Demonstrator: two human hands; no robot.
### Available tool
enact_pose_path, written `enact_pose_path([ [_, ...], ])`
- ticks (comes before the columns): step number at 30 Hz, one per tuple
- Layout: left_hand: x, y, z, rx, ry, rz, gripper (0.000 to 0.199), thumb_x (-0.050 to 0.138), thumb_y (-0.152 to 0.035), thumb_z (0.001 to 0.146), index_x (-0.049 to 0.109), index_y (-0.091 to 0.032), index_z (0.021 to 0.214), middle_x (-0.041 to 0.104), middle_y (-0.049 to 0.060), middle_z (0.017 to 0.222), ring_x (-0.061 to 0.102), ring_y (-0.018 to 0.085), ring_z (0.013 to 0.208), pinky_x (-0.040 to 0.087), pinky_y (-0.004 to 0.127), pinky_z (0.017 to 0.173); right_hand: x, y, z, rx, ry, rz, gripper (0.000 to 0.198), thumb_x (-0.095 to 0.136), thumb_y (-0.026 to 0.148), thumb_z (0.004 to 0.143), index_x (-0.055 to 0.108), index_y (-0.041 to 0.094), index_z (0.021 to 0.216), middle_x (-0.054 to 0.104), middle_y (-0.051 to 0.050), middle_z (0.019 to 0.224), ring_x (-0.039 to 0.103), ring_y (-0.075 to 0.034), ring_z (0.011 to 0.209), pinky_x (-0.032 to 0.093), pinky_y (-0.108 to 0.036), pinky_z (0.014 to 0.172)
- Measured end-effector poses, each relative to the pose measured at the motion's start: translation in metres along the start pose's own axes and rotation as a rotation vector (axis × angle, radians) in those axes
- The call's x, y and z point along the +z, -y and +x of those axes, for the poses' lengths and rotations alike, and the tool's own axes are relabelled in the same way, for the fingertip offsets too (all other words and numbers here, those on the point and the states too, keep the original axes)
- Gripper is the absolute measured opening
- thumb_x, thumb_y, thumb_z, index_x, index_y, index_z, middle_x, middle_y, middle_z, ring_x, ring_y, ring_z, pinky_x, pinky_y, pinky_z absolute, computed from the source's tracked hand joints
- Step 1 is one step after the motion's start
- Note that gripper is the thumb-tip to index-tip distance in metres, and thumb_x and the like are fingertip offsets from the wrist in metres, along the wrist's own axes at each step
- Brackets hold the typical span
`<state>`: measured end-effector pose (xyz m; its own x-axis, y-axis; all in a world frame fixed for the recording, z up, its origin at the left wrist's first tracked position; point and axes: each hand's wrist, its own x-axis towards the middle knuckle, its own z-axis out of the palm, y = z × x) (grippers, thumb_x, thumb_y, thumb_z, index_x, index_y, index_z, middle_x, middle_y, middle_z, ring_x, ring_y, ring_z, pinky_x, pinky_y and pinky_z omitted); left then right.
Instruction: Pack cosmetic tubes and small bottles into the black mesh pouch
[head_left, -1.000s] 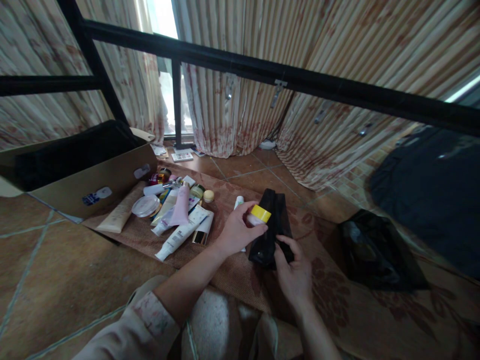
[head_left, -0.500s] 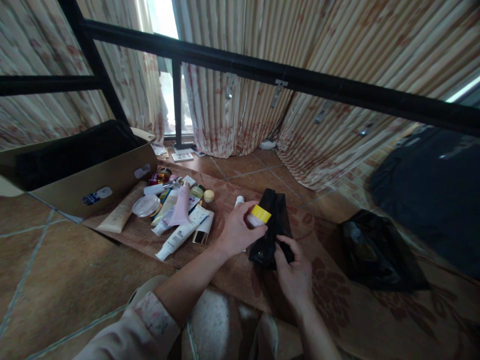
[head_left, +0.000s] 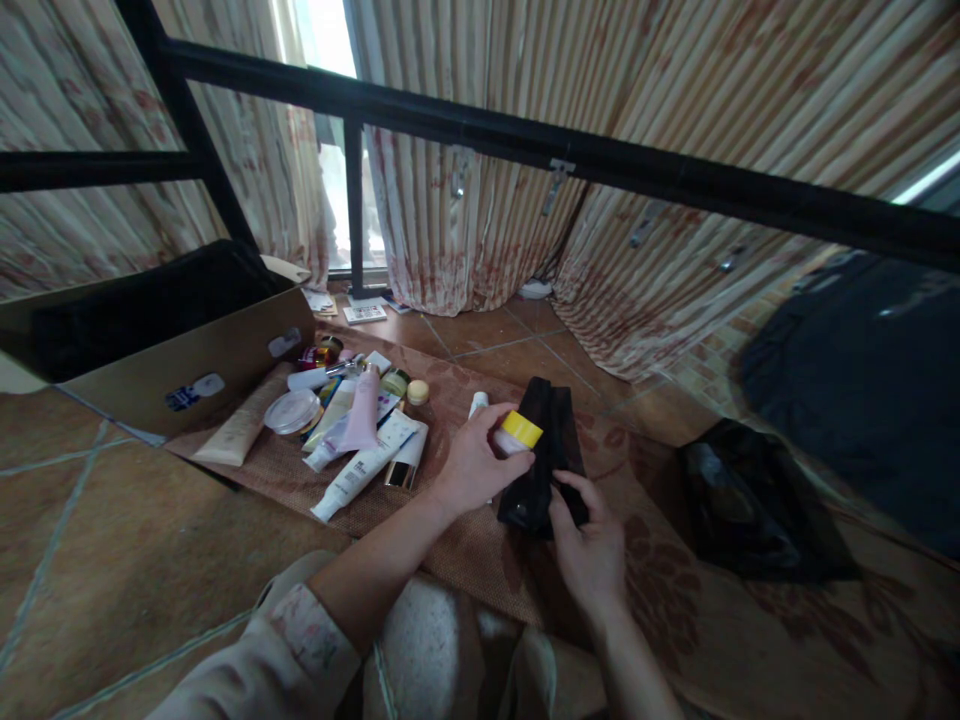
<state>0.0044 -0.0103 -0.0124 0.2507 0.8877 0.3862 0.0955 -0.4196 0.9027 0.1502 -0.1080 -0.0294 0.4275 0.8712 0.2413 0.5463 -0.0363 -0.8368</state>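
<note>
A small cosmetic jar with a yellow lid (head_left: 521, 429) is gripped between the thumb and fingers of my left hand (head_left: 480, 455). Right beside the jar lies a black pouch (head_left: 541, 470), long and soft, on the brown patterned cloth. My right hand (head_left: 589, 535) pinches the near right edge of this pouch with thumb and fingers. Partly hidden behind my left hand is a white tube (head_left: 478, 402). To the left is a pile of cosmetics, among them a pink tube (head_left: 364, 412), a white tube with print (head_left: 364, 470) and a round clear-lidded tub (head_left: 292, 411).
An open cardboard box (head_left: 232, 360) with a black bag (head_left: 157, 300) in it stands at the left. On the right, a second black mesh bag (head_left: 757, 510) rests on the cloth (head_left: 660, 590). A dark metal rail (head_left: 480, 115) crosses ahead, before striped curtains (head_left: 442, 230).
</note>
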Motion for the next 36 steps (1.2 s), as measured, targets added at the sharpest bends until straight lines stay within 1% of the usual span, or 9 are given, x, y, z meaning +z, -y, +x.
enact_pose_path([
  [4,0.001,0.001,0.000,-0.039,0.004,-0.075,0.054,0.070,-0.020,0.069,0.056,-0.020,0.121,0.062,0.006,0.111,0.060,0.020,0.098,0.046,0.032,0.089,0.000,0.000,0.000,0.003,0.007,0.000,0.034,0.056,0.045,0.083,0.067,0.020,0.104,0.071,-0.008,0.098,0.065,-0.024,0.088,0.050,-0.036,0.077],
  [10,0.002,0.000,0.001,-0.152,0.049,-0.238,0.053,0.069,-0.021,0.069,0.056,-0.019,0.120,0.064,0.005,0.107,0.060,0.018,0.092,0.047,0.028,0.080,0.000,0.000,0.000,0.004,-0.001,0.007,0.035,0.056,0.046,0.083,0.067,0.020,0.104,0.071,-0.007,0.095,0.066,-0.023,0.085,0.050,-0.036,0.077],
  [13,0.003,0.000,0.001,-0.160,0.056,-0.335,0.051,0.068,-0.020,0.070,0.055,-0.018,0.119,0.063,0.005,0.108,0.060,0.018,0.095,0.047,0.028,0.082,0.000,-0.001,0.000,0.006,0.005,0.020,0.034,0.057,0.045,0.083,0.067,0.020,0.103,0.071,-0.008,0.096,0.065,-0.023,0.086,0.050,-0.036,0.076],
  [19,0.004,-0.003,0.002,-0.180,0.057,-0.413,0.048,0.066,-0.019,0.070,0.055,-0.018,0.117,0.062,0.005,0.109,0.059,0.018,0.096,0.046,0.028,0.084,0.000,0.000,0.001,0.006,0.011,0.008,0.033,0.056,0.044,0.083,0.066,0.021,0.104,0.071,-0.008,0.097,0.065,-0.024,0.089,0.050,-0.036,0.078],
  [22,0.003,-0.006,0.001,-0.206,0.059,-0.426,0.047,0.065,-0.020,0.070,0.055,-0.019,0.116,0.062,0.005,0.110,0.059,0.018,0.096,0.046,0.028,0.083,-0.001,0.001,0.000,-0.009,0.007,0.004,0.032,0.056,0.044,0.084,0.066,0.021,0.103,0.070,-0.008,0.098,0.065,-0.024,0.090,0.049,-0.036,0.080],
  [27,0.001,-0.010,0.001,-0.230,0.060,-0.389,0.046,0.064,-0.021,0.070,0.056,-0.018,0.116,0.063,0.004,0.104,0.059,0.018,0.094,0.046,0.028,0.082,0.000,-0.001,0.001,-0.020,0.005,0.021,0.032,0.056,0.043,0.083,0.066,0.020,0.104,0.070,-0.008,0.098,0.065,-0.023,0.088,0.050,-0.036,0.078],
  [31,0.000,-0.010,0.001,-0.226,0.055,-0.355,0.045,0.063,-0.021,0.070,0.057,-0.019,0.115,0.062,0.003,0.103,0.058,0.018,0.093,0.046,0.028,0.081,0.001,-0.001,0.001,-0.022,-0.001,0.018,0.032,0.056,0.043,0.083,0.066,0.021,0.103,0.070,-0.008,0.099,0.064,-0.024,0.090,0.049,-0.036,0.079],
  [36,0.000,-0.011,0.001,-0.227,0.071,-0.353,0.044,0.061,-0.021,0.071,0.057,-0.020,0.115,0.062,0.002,0.103,0.057,0.017,0.091,0.046,0.026,0.078,0.000,0.001,0.000,-0.010,0.006,0.008,0.032,0.056,0.043,0.083,0.067,0.020,0.103,0.071,-0.008,0.098,0.065,-0.024,0.088,0.050,-0.035,0.076],
])
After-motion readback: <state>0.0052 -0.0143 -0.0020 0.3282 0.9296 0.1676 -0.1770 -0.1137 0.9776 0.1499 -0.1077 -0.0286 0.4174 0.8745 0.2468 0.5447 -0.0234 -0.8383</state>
